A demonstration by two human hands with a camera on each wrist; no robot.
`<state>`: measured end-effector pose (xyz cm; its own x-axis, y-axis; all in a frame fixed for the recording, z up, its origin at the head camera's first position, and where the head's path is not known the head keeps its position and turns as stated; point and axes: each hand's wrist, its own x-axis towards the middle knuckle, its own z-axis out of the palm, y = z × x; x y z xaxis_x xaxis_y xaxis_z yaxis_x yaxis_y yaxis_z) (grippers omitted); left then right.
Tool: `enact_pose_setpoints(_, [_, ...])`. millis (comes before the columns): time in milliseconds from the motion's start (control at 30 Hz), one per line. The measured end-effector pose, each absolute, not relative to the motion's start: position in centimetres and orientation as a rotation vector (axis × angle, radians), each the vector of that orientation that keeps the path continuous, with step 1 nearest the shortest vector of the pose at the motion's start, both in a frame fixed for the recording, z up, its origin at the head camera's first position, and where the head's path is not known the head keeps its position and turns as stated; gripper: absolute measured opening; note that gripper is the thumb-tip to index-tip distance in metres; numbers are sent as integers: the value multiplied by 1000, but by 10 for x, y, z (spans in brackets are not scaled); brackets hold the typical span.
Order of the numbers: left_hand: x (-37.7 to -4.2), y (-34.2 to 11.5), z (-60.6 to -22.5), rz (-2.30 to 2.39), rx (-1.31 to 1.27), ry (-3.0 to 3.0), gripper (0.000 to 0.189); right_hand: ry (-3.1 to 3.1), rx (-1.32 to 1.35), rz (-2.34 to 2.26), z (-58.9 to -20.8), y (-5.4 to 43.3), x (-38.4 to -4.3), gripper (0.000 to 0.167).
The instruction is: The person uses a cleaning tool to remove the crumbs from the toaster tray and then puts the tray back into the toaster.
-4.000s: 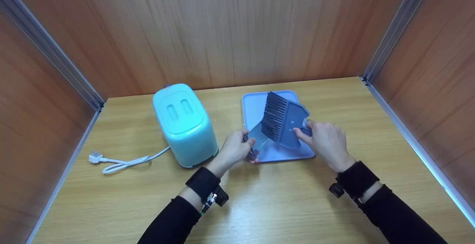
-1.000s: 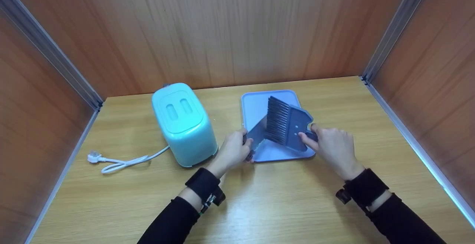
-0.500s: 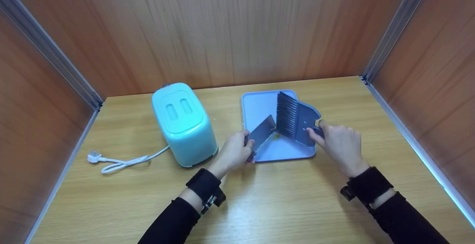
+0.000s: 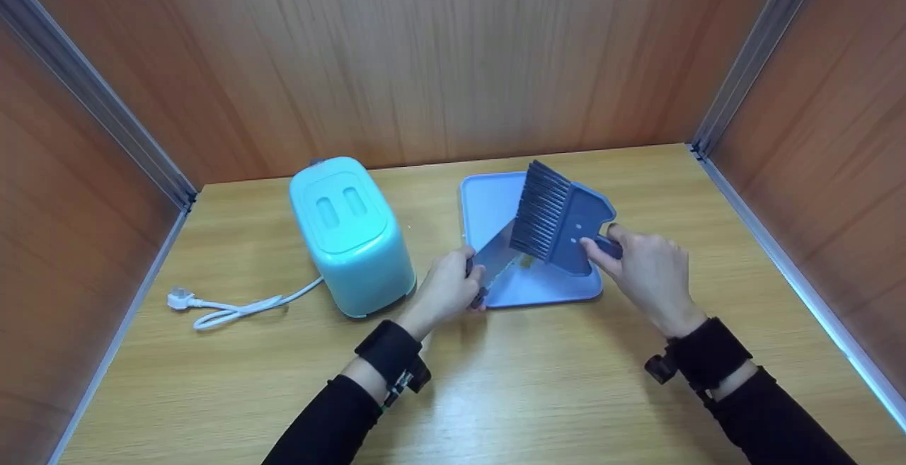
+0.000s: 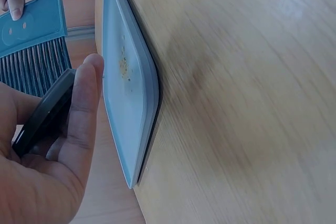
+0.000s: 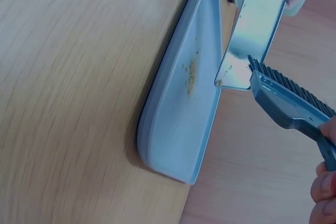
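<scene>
My left hand [image 4: 446, 282] grips the dark end of a flat metal crumb tray [image 4: 498, 250], which slopes down over a light blue plastic tray [image 4: 487, 199]. In my right hand [image 4: 650, 274] is the handle of a blue-grey hand brush [image 4: 582, 221], pinched between thumb and fingers. Its dark bristles overlap the far end of the crumb tray in the head view. The right wrist view shows the bristle corner close over the metal surface, where a few bits cling near the lower edge. Yellowish-brown crumbs [image 6: 191, 76] lie in a small heap on the plastic tray.
A turquoise toaster [image 4: 354, 238] with a closed lid stands left of the plastic tray. Its white cord [image 4: 241, 309] lies bundled on the table, ending in a plug [image 4: 181, 299]. Wooden panels [image 4: 439, 61] enclose the table at the back and sides.
Over the four seconds the right hand and brush have shifted rightward. In the last half second the bristles have swung left, back over the crumb tray. The left hand has hardly moved.
</scene>
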<state>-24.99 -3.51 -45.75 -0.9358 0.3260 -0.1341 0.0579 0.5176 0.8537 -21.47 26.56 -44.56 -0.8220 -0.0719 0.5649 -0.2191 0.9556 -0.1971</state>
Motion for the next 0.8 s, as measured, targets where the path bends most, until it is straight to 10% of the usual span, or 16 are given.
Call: enact_pose_setpoints(800, [-248, -34, -458, 1397, 304, 2456, 9, -2505, 168, 205, -449, 281, -219, 43])
